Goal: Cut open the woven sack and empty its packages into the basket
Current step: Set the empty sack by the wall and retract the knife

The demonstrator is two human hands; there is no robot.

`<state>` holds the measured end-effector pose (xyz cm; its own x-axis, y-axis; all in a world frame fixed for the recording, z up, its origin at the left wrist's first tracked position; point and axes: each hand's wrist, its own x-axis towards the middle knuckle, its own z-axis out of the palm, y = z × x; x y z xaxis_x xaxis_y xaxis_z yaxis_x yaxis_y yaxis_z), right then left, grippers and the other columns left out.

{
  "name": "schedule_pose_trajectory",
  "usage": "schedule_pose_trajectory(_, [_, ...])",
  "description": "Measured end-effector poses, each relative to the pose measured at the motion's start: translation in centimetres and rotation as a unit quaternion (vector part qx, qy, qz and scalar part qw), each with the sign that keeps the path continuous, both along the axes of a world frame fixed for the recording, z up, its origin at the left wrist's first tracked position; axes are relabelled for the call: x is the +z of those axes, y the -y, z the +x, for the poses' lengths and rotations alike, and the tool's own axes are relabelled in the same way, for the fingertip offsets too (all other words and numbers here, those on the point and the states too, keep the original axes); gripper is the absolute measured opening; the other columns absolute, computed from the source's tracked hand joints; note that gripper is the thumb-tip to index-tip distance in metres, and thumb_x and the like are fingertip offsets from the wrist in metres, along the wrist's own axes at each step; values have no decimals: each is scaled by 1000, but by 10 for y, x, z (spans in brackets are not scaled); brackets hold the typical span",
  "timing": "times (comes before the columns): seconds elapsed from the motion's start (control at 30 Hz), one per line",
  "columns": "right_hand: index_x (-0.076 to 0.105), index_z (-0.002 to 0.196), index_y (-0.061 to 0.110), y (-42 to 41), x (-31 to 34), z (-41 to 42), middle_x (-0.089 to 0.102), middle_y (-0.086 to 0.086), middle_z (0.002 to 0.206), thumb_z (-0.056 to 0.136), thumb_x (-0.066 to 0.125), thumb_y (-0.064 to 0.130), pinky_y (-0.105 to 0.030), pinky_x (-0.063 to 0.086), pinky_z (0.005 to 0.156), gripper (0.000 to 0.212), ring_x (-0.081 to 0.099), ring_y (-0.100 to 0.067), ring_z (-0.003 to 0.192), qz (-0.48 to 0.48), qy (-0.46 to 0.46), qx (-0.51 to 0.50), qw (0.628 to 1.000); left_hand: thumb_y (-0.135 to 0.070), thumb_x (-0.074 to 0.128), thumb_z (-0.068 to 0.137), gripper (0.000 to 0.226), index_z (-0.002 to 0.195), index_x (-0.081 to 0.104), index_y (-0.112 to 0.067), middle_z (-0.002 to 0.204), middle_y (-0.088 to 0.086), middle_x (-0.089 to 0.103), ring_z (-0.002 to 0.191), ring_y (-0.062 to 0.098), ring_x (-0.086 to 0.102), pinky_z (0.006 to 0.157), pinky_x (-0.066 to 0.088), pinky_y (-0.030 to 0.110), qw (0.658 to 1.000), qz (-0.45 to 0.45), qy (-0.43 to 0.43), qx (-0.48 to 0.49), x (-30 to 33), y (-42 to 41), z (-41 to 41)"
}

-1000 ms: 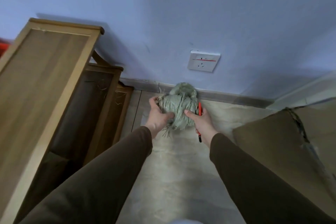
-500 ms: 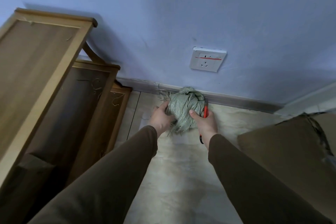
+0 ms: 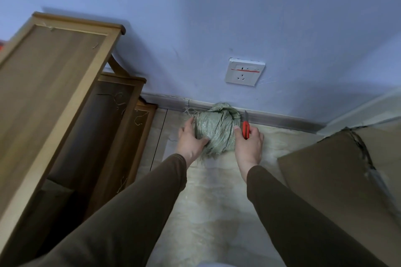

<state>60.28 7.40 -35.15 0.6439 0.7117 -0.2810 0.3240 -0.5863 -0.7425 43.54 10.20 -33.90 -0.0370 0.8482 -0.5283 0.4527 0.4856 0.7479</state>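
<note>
Down on the pale, cream-coloured floor, right against the grey skirting board (image 3: 282, 118) and below the single white wall socket (image 3: 244, 71), one crumpled grey-green woven plastic sack (image 3: 213, 129) is sitting bunched into a loose ball, its frayed strands sticking out at the left and underneath. The left hand (image 3: 191, 140) is pressing its spread fingers against the sack's left side, steadying it rather than clutching it, while the right hand (image 3: 247, 142) is curling round one red-handled utility knife (image 3: 245, 127), blade pointing up toward the skirting board, with the thumb touching the sack's right flank. Judging by its collapsed, wrinkled look, the sack is going to handle as light, soft and floppy, slightly slick, and shedding threads wherever it is torn; it will likely give way under a blade unless it is being pulled taut, so a hold on the knotted top or a gathered fold looks the safest place, well away from the knife edge. Whether any packages are inside cannot be told. No basket is showing; one large brown cardboard box (image 3: 338, 169) is standing at the right, and one light wooden stepped shelf unit (image 3: 65, 97) is leaning along the left.
</note>
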Motion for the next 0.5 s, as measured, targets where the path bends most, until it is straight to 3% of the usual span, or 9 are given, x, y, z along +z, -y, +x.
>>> schedule_pose_trajectory(0.2, [67, 122, 25, 13, 30, -16, 59, 1, 117, 103, 49, 42, -34, 43, 84, 31, 54, -18, 92, 30, -8, -13, 999, -19, 80, 89, 84, 158, 34, -26, 154, 11, 29, 141, 36, 45, 124, 33, 43, 1000, 10, -1, 13, 26, 14, -8])
schedule_pose_trajectory(0.33, [68, 102, 22, 26, 73, -41, 62, 3, 77, 101, 59, 28, -32, 44, 65, 11, 56, -16, 64, 48, -143, -46, 988, -17, 71, 96, 56, 148, 51, -19, 143, 11, 48, 121, 26, 57, 110, 46, 36, 999, 18, 29, 27, 72, 37, -9])
schedule_pose_trajectory(0.43, [65, 95, 23, 34, 122, -63, 61, -2, 71, 102, 61, 17, -26, 45, 51, 10, 54, -8, 50, 37, -258, -67, 963, -8, 61, 102, 37, 140, 58, -10, 133, 12, 60, 115, 23, 59, 96, 50, 28, 993, 6, 110, 48, 121, 60, -13])
schedule_pose_trajectory(0.5, [65, 98, 21, 40, 161, -80, 63, -5, 75, 103, 60, 14, -26, 46, 55, 10, 57, -14, 58, 29, -301, -69, 951, -9, 57, 105, 30, 135, 61, -8, 127, 14, 65, 112, 24, 62, 96, 53, 32, 988, -5, 138, 63, 157, 72, -21])
